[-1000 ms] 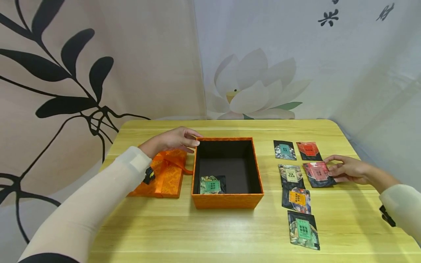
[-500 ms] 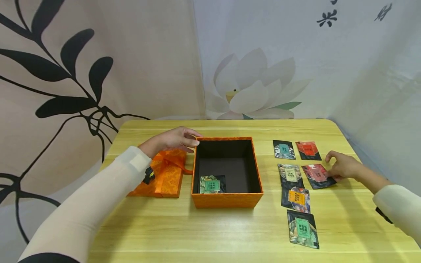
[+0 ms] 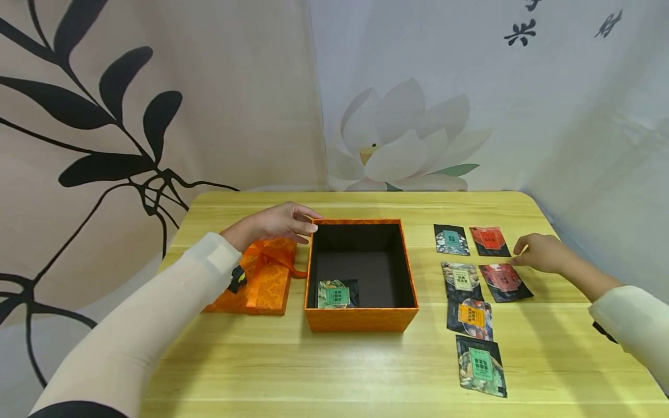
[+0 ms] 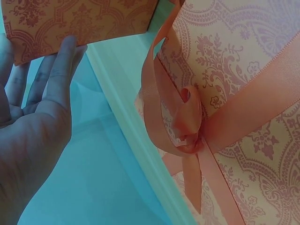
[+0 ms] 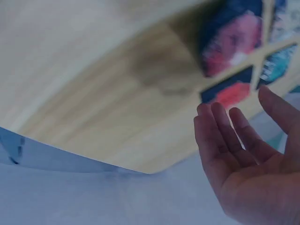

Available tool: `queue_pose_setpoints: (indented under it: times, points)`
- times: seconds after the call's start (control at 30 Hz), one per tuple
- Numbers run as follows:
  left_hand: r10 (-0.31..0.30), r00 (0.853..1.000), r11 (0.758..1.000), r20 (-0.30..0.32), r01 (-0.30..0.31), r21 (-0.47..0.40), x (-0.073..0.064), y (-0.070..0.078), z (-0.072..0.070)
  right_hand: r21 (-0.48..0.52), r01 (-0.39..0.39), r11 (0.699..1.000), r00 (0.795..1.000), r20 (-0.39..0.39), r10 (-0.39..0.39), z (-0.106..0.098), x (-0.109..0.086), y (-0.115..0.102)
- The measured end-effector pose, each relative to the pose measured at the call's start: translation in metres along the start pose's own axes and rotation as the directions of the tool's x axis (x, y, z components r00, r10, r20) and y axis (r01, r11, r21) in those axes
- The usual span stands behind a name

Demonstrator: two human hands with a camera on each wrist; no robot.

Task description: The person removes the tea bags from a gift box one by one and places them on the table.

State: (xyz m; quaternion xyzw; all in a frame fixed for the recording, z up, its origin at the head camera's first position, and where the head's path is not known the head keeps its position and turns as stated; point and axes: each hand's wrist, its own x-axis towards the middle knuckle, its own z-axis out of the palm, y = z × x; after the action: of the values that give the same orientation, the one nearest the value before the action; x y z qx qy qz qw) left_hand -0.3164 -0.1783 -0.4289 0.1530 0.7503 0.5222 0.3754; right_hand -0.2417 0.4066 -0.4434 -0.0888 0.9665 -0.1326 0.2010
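Note:
My left hand [image 3: 284,222] rests at the far left corner of an orange patterned box [image 3: 360,320]; in the left wrist view its fairly straight fingers [image 4: 61,70] touch the box wall [image 4: 84,28]. Inside the box, a green-labelled packet [image 3: 337,294] lies at the near left. My right hand [image 3: 543,253] hovers with loosely bent fingers, holding nothing, beside the pink-labelled packet [image 3: 506,282] and the red-labelled packet [image 3: 490,241]. The right wrist view shows its fingers [image 5: 218,136] apart from the packets.
Left of the box lies the orange lid [image 3: 269,284] with a ribbon bow. Other flat packets lie right of the box: a teal-labelled one [image 3: 452,239], a cream one [image 3: 462,278], an orange one [image 3: 471,317] and a green one [image 3: 481,366]. A curtain stands behind the table.
My right hand has let go of the pink-labelled packet and moved up and slightly left, toward the red one. The pink packet has settled slightly lower. My left hand has stayed at the box corner.

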Motion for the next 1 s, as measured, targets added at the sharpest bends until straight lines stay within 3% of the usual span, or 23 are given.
queue_pose_setpoints:
  times: [0.17,0.4,0.53,0.67,0.8,1.0]
  points:
    - [-0.005,1.000,1.000,0.004,0.005,-0.011,-0.002,0.001,0.000,0.202,-0.013,0.979,1.000,0.030,0.007,-0.013,0.005,-0.024]
    - [-0.011,1.000,1.000,0.000,0.011,-0.026,-0.001,0.000,-0.001,0.463,0.009,0.886,0.992,0.106,-0.065,-0.030,0.016,-0.067]
    - [-0.008,1.000,1.000,-0.001,0.008,-0.027,-0.001,0.000,-0.001,0.590,0.021,0.807,0.982,0.140,-0.129,-0.041,0.022,-0.098]
    - [-0.005,1.000,1.000,-0.002,0.005,-0.016,0.000,0.000,-0.001,0.722,0.016,0.691,0.966,0.166,-0.197,-0.050,0.024,-0.133]
    - [-0.008,1.000,1.000,-0.001,0.008,-0.019,0.000,0.000,-0.001,0.780,0.002,0.626,0.948,0.197,-0.249,-0.053,0.028,-0.165]
    - [-0.009,1.000,1.000,0.002,0.009,-0.013,-0.001,0.002,0.000,0.799,-0.034,0.600,0.903,0.282,-0.325,-0.047,0.041,-0.203]
